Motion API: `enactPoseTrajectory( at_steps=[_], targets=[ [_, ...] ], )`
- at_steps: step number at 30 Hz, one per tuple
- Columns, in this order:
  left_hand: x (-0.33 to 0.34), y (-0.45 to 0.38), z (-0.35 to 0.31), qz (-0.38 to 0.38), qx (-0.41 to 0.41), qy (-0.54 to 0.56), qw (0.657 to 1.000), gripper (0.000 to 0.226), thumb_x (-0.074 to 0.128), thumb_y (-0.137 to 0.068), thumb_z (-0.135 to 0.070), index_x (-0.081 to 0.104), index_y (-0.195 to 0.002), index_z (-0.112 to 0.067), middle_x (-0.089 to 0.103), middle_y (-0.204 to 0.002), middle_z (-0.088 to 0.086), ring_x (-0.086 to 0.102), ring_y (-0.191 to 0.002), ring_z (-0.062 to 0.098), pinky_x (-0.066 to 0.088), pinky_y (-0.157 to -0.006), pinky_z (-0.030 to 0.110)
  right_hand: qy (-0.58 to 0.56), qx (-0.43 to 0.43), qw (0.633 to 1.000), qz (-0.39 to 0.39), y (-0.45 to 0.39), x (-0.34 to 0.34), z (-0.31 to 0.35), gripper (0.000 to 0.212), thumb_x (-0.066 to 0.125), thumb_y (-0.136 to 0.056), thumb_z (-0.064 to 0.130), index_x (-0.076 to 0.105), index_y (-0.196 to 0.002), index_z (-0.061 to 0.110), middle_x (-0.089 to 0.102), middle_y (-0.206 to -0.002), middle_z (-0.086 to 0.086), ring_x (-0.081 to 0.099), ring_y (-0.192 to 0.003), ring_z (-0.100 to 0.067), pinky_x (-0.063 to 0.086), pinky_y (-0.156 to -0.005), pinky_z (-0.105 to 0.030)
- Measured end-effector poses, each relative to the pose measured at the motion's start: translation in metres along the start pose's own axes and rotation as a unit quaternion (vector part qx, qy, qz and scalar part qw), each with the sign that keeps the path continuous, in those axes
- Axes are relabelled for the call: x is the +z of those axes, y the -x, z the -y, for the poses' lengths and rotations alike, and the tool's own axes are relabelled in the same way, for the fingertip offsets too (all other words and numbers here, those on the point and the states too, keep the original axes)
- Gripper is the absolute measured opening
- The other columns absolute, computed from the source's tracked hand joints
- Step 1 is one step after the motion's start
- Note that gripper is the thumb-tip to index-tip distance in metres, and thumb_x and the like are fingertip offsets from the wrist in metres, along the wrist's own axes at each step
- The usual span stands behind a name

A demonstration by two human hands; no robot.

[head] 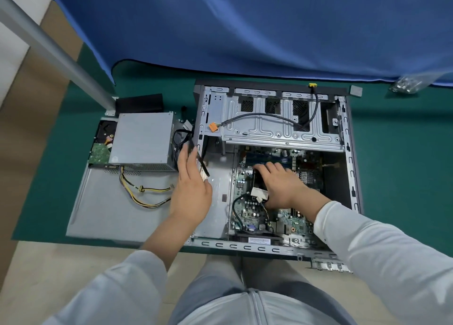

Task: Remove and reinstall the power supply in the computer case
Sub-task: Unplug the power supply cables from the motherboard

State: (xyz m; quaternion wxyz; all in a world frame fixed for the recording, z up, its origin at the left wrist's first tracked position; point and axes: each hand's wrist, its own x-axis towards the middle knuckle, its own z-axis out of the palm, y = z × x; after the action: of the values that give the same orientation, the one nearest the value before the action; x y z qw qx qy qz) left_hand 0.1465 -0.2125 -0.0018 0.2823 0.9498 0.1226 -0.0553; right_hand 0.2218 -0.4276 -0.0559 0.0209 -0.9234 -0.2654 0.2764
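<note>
The grey power supply (pixel 143 140) lies outside the computer case (pixel 274 133), to its left, on the removed side panel (pixel 117 209). Its yellow and black cables (pixel 144 194) trail over the panel. My left hand (pixel 192 189) is at the case's left wall with straight fingers, next to a thin black strip (pixel 199 156) with a beige end; I cannot tell whether it holds the strip. My right hand (pixel 282 186) rests palm down inside the case on a black part of the motherboard (pixel 247 214). Its fingertips lie near the blue memory sticks (pixel 264 158), above a white connector (pixel 259 194).
A hard drive (pixel 101 143) lies left of the power supply, and a black block (pixel 139 102) lies behind it. The case and panel sit on a green mat (pixel 402 177). A blue cloth (pixel 245 25) hangs behind, a bag of screws (pixel 407 84) at far right, a metal post (pixel 56 52) at left.
</note>
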Motion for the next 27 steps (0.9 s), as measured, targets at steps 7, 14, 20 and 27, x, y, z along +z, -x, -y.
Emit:
enactPoseTrajectory(
  at_steps=[7, 14, 20, 27],
  targets=[
    [0.007, -0.004, -0.003, -0.009, -0.132, 0.001, 0.991, 0.061, 0.040, -0.097, -0.011, 0.012, -0.151, -0.013, 0.041, -0.143, 0.016, 0.059, -0.092, 0.037, 0.041, -0.064, 0.035, -0.008, 0.041, 0.999, 0.025, 0.003, 0.002, -0.003, 0.119, 0.082, -0.062, 0.044, 0.003, -0.149, 0.022, 0.030, -0.139, -0.006, 0.032, -0.127, -0.028, 0.048, -0.092, -0.040],
    [0.009, -0.005, -0.003, 0.017, -0.126, -0.068, 0.990, 0.082, 0.049, -0.086, 0.006, 0.002, -0.151, -0.012, 0.027, -0.149, 0.010, 0.056, -0.105, 0.031, 0.049, -0.080, 0.037, -0.009, 0.023, 0.999, 0.038, 0.005, -0.002, -0.003, 0.106, 0.079, -0.063, 0.036, 0.014, -0.145, 0.022, 0.031, -0.137, -0.007, 0.031, -0.125, -0.029, 0.045, -0.094, -0.041],
    [0.011, -0.005, -0.001, 0.020, -0.122, -0.071, 0.990, 0.084, 0.051, -0.085, 0.006, 0.000, -0.151, -0.010, 0.026, -0.149, 0.011, 0.055, -0.105, 0.032, 0.049, -0.078, 0.037, 0.012, 0.017, 1.000, 0.021, 0.018, 0.012, 0.007, 0.099, 0.076, -0.064, 0.023, 0.016, -0.142, 0.025, 0.034, -0.130, -0.007, 0.032, -0.120, -0.026, 0.044, -0.069, -0.030],
    [0.010, -0.004, -0.003, 0.019, -0.118, -0.077, 0.990, 0.083, 0.051, -0.085, 0.006, 0.002, -0.150, -0.011, 0.027, -0.149, 0.011, 0.056, -0.104, 0.033, 0.049, -0.076, 0.039, 0.020, 0.030, 0.999, 0.030, 0.021, 0.009, 0.008, 0.096, 0.073, -0.065, 0.025, 0.016, -0.143, 0.026, 0.033, -0.133, -0.008, 0.032, -0.122, -0.027, 0.046, -0.067, -0.032]
  ],
)
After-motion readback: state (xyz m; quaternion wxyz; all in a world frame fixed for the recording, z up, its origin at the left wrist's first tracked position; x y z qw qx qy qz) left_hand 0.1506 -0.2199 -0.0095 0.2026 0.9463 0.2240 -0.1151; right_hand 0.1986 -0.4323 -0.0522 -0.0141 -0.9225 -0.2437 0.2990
